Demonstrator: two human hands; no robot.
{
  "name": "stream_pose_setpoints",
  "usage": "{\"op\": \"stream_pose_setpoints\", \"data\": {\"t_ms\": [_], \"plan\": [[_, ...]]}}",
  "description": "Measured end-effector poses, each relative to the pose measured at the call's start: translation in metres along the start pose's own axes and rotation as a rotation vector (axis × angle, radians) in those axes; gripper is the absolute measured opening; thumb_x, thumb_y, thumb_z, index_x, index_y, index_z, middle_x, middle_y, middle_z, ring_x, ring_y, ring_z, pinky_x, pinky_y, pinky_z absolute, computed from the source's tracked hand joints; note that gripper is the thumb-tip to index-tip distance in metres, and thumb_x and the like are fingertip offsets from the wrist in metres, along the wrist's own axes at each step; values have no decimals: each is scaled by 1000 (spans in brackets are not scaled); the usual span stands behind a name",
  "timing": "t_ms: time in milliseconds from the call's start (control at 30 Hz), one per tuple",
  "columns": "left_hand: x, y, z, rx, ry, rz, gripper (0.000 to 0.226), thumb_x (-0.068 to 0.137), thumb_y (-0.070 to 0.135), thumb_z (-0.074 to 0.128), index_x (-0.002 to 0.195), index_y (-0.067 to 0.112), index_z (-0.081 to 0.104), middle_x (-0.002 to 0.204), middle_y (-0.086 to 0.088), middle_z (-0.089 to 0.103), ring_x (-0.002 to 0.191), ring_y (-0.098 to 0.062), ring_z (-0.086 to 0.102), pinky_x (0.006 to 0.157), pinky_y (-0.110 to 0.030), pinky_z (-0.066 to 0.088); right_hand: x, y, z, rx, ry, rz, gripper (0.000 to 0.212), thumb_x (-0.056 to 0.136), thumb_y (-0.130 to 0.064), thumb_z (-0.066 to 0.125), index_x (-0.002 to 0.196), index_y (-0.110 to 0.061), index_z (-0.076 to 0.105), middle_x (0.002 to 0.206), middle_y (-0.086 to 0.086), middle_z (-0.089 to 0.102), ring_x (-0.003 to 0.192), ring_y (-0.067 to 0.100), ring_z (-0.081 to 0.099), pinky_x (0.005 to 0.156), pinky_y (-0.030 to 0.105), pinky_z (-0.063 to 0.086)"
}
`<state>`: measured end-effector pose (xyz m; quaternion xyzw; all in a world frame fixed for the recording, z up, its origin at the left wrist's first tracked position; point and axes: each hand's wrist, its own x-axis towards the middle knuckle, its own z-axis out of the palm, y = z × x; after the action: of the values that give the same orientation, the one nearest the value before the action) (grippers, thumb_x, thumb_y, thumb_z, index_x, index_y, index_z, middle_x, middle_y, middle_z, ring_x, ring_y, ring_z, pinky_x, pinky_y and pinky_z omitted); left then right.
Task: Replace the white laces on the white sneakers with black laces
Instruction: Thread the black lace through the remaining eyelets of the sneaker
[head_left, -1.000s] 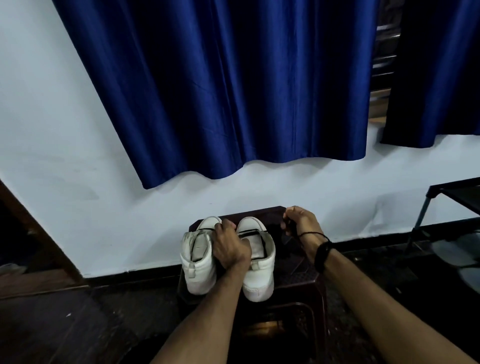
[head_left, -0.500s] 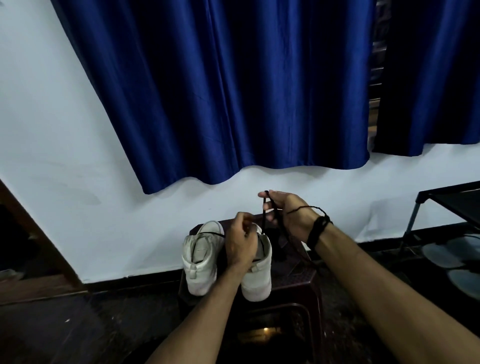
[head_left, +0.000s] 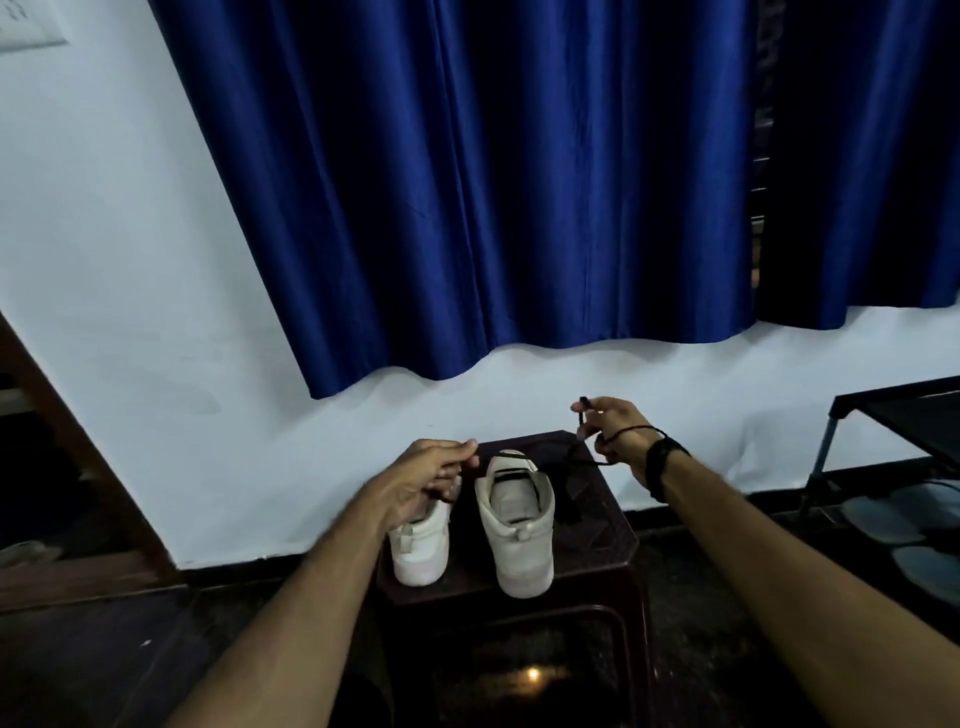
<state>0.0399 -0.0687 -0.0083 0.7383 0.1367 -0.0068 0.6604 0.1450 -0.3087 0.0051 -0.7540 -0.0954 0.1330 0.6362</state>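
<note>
- A thin black lace (head_left: 519, 457) is held taut above two white sneakers (head_left: 514, 519) on a dark brown plastic stool (head_left: 597, 540).
- One end is pinched by the left hand (head_left: 426, 480), the other by the right hand (head_left: 615, 434).

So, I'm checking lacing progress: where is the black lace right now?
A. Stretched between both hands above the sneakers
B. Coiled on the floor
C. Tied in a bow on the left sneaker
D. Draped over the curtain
A: the black lace runs from the left hand to the right hand, above the right sneaker.
</note>
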Motion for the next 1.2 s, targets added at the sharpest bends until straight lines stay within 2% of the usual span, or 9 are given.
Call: {"op": "stream_pose_setpoints", "data": {"t_ms": [167,300,467,567,700,800,900,1067,1200], "plan": [[0,6,-1,139,83,72,28,89,31,71,83,5,73,53,6,40,49,-7,25,51,-23,20,1,18,2,-767,-190,104,19,88,-16,62,70,-17,56,91,7,60,74,20,55,58,21,42],[8,11,20,282,40,162,21,84,30,76,76,10,76,77,-10,72,53,-7,46,54,-20,36,-5,15,20,-1223,39,-26,34,84,-35,57,115,-21,60,125,6,56,120,27,47,94,38,35],[29,9,35,403,88,217,20,79,39,80,66,23,77,62,-2,65,61,-13,52,65,-30,42,-16,-11,39,-24,-478,-33,38,88,6,49,121,-11,58,106,12,66,77,9,62,63,20,48],[39,8,38,365,224,224,26,75,43,81,63,22,74,57,5,63,60,-12,54,63,-27,45,-18,-9,45,-243,-457,-86,15,94,-9,53,102,-14,65,73,-3,62,62,8,56,53,14,44],[45,-7,37,429,441,171,30,77,46,79,86,19,70,76,6,65,74,-13,59,66,-23,44,12,19,35,-344,54,-117,19,89,-18,55,84,-23,72,93,3,71,94,21,65,84,27,50],[54,-30,43,694,405,46,50,74,41,79,114,18,61,114,-2,63,102,-17,60,85,-27,48,24,35,38,-377,254,-26,19,89,-29,54,95,-19,69,107,11,69,103,31,62,82,30,48],[60,-47,55,821,406,-12,56,75,29,70,127,18,55,130,-3,59,122,-22,54,100,-31,44,38,53,47,-558,155,30,27,83,-33,63,104,-17,67,109,8,67,102,28,61,76,27,45],[56,-62,72,715,587,23,35,75,18,60,109,22,69,110,-1,72,108,-24,64,88,-28,49,55,84,53,-620,-96,69,29,91,-37,59,110,-19,70,121,11,65,115,28,58,87,27,44],[52,-63,80,710,706,49,34,72,18,60,103,20,75,102,-6,74,102,-29,66,81,-32,52,58,95,51,-562,-38,15,31,92,-38,59,67,-18,61,100,17,69,99,30,63,70,25,40]]}}
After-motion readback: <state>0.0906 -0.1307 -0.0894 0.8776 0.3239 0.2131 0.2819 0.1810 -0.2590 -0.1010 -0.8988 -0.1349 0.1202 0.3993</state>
